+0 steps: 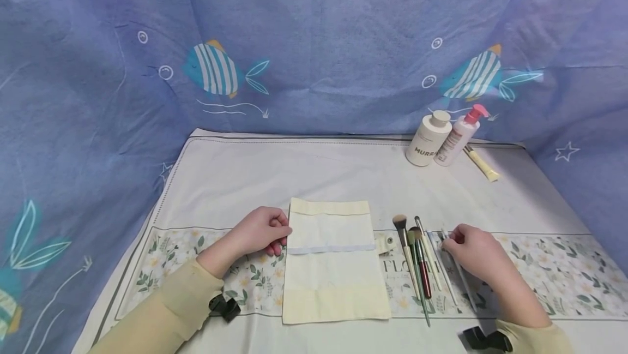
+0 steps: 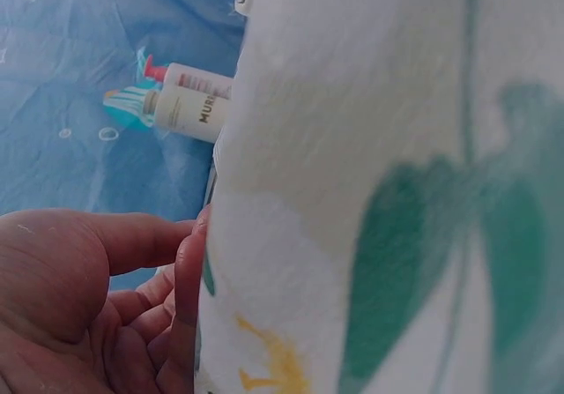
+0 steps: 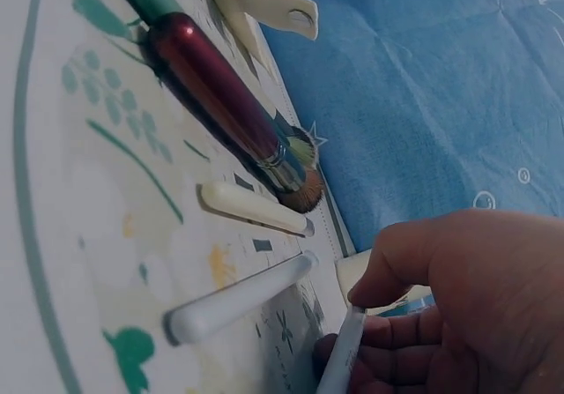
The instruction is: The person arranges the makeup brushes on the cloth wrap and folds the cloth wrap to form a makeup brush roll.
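A cream fabric brush roll lies unfolded on the table, a pale lilac band across it. At its left edge, my left hand pinches the fabric between thumb and fingers; in the left wrist view the thumb and a finger meet at the edge. My right hand pinches a slim white makeup brush near its upper end, its handle tilted in the right wrist view. Just left of that hand lie several makeup brushes, among them a dark red-handled one and a green-handled one.
A white bottle and a pink-topped pump bottle stand at the back right, beside a yellowish tube. A cream snap strap sticks out right of the roll. Behind the table hangs a blue fish-print curtain.
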The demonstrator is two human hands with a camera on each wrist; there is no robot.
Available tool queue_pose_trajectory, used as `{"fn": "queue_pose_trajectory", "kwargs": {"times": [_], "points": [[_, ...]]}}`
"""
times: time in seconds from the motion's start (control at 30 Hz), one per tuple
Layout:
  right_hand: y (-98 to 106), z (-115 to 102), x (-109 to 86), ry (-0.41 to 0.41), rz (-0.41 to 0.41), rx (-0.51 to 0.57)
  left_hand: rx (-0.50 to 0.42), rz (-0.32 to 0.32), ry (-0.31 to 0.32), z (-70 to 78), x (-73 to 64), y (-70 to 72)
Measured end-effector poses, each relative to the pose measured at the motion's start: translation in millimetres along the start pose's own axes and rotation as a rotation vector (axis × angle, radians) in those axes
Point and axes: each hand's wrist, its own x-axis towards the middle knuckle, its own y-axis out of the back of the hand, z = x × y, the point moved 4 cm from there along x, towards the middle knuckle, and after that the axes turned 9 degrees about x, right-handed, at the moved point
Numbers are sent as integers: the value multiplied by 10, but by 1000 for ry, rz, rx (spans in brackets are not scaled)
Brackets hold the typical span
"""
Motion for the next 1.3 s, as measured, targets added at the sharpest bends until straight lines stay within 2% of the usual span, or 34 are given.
{"fn": "queue_pose_trajectory", "kwargs": {"times": [0.27, 0.5, 0.7, 1.0, 1.3], "points": [[-21, 9, 11, 8, -6, 130, 8, 2, -4, -7, 0, 11], [18, 32, 26, -32, 44, 285, 5, 5, -12, -15, 15, 3], [-2, 47, 49, -58, 7, 380, -3, 7, -26, -21, 18, -7], [-59, 38, 58, -49, -57, 526, -4, 1, -26, -21, 22, -4], [-60, -8, 56, -40, -76, 667, -5, 2, -24, -28, 27, 2]]}}
